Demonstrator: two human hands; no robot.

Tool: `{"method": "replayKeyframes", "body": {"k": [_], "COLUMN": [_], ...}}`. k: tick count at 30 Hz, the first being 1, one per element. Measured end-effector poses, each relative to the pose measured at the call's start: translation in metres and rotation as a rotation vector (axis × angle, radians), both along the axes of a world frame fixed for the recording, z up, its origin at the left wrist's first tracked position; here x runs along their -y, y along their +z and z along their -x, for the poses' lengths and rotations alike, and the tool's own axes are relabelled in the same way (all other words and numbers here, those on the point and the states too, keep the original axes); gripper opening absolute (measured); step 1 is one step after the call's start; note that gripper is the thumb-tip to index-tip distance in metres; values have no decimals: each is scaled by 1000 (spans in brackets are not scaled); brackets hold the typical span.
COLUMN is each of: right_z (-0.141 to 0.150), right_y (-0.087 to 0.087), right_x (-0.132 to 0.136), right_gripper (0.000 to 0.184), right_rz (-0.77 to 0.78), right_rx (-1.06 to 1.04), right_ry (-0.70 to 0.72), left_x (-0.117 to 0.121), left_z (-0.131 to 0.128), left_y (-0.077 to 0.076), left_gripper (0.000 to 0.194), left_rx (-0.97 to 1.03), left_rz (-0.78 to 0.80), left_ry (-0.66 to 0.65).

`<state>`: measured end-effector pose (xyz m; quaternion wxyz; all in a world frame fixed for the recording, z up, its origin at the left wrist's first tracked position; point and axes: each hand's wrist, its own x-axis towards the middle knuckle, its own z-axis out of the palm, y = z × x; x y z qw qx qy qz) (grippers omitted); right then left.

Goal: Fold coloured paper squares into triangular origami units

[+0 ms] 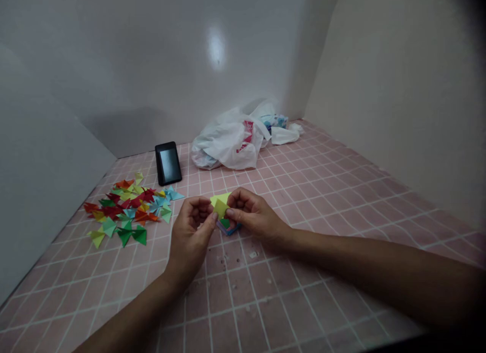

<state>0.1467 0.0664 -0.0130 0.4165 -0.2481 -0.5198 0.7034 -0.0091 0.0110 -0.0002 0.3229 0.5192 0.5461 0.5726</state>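
Note:
Between my two hands is a small yellow piece of folded paper, with a pointed flap facing me. My left hand pinches its left side between thumb and fingers. On the other side, my right hand grips the right edge with curled fingers. Just beneath the yellow paper lies a small stack of coloured paper with green, blue and purple showing; my hands partly cover it. To the left of my left hand spreads a heap of folded paper pieces in red, orange, yellow, green and light blue.
A black phone-like device leans at the back left. Crumpled white plastic bags with a blue-patterned packet lie near the back wall. Pink tile-patterned covering spans the surface, with pale walls on three sides.

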Motion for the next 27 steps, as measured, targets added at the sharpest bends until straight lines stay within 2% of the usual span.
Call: {"method": "replayKeyframes", "body": {"k": [3,6,9,13,16,20,27], "right_z": [0,0,-1,-5,-7,-8,-9], "right_y": [0,-2,-3,0,3,4,-1], "right_x": [-1,-2,-1,1,1,2,3], "right_gripper": [29,26,18,5,8,12,14], "right_rz": [-35,-97,-185,-418,-614,-769,-979], "right_rx": [17,52,84,205,290,299,219], "right_ry": [-51,-61,-60,-144,-223,-268,-278], "left_x": [-3,-5,-4,-3,-1,1,0], "left_z": [-1,-2,-3,-3,-2,-2,-4], "left_y": [-3,-3,-2,1,2,2,-3], "left_gripper": [32,35,27,18,15,8,15], "left_rx": [210,285,294,237,108,-25,265], "left_rz": [62,93,147,186,145,57,73], "left_ry": [-36,-61,-76,-91,-98,-54,-120]}}
